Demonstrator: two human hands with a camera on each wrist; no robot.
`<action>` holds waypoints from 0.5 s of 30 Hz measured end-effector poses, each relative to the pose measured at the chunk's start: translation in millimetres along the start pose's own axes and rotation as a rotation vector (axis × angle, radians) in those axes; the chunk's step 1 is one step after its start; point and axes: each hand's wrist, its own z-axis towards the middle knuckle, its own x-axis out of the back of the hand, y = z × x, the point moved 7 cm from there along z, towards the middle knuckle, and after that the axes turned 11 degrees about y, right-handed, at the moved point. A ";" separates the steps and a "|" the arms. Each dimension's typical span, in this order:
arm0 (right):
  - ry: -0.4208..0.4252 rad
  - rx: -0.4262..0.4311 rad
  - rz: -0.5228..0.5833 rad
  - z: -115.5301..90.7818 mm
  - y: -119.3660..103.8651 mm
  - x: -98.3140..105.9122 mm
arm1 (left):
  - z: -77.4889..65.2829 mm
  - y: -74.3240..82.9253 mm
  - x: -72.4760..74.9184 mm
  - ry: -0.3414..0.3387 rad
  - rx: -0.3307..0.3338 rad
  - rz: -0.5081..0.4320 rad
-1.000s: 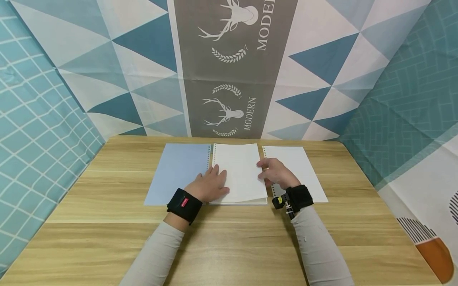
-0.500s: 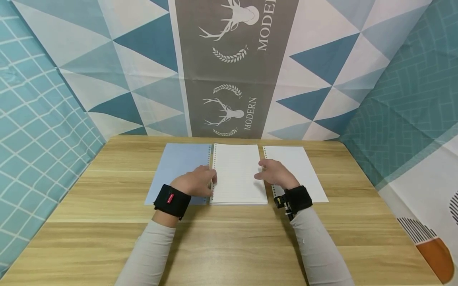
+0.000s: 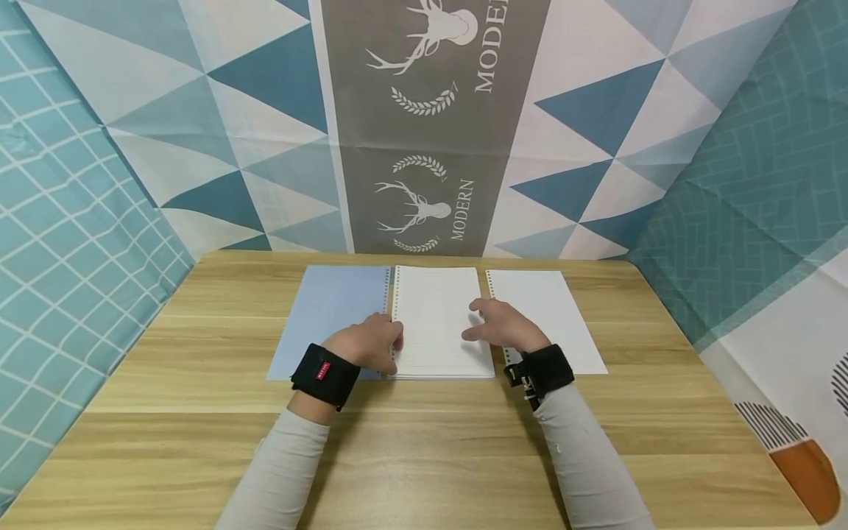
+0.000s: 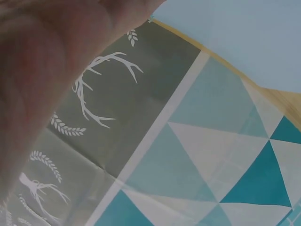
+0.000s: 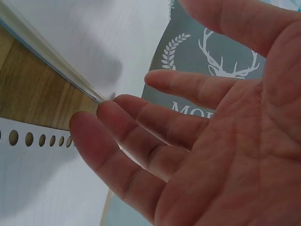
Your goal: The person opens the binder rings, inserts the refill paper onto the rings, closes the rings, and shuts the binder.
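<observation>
A stack of white lined loose-leaf paper [image 3: 437,316] lies in the middle, with holes punched along its left side. My left hand [image 3: 364,342] is at the stack's left edge, over a blue punched cover [image 3: 331,302], fingers bent down and thumb apart; whether the fingertips touch is hidden. At the stack's right edge my right hand [image 3: 506,324] holds nothing, its thumb and fingers spread. In the right wrist view the fingers of the right hand [image 5: 202,141] are extended beside the stack's side [image 5: 61,70]. A white punched sheet [image 3: 556,316] lies under and right of that hand.
All the paper lies near the back of the wooden table [image 3: 424,456]. A patterned cloth wall [image 3: 424,132] rises right behind the table's back edge. More patterned cloth [image 3: 86,221] hangs at the left, and also at the right.
My left hand has lifted off the top page and moved left to the stack's edge. The page's raised front corner now lies flat. My right hand has shifted slightly left, its fingers spread wider.
</observation>
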 end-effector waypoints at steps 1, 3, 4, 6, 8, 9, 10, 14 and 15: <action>-0.001 0.001 -0.007 0.2 -0.4 -0.4 | 0.0 -0.3 0.0 0.001 0.004 0.003; -0.004 0.006 -0.006 0.2 -2.1 -0.8 | -0.4 -0.6 0.5 0.002 0.012 0.007; -0.005 0.008 -0.007 0.4 -2.7 -1.2 | -0.5 -0.8 0.7 0.002 0.014 0.008; -0.007 0.018 -0.012 0.7 -4.0 -1.8 | -0.9 -1.3 1.3 0.000 0.017 0.009; -0.009 0.023 -0.012 0.8 -5.0 -2.4 | -1.5 -1.6 2.3 -0.001 0.018 0.012; -0.011 0.025 -0.013 0.8 -5.4 -2.8 | -1.8 -1.7 2.8 -0.002 0.018 0.015; -0.014 0.031 -0.016 0.7 -5.7 -3.2 | -2.0 -1.9 3.0 -0.002 0.016 0.018; -0.030 0.033 -0.014 0.4 -6.3 -5.0 | -2.6 -2.2 3.6 -0.002 0.012 0.022; -0.035 0.037 -0.017 0.3 -6.6 -5.4 | -2.7 -2.3 3.6 -0.003 0.013 0.023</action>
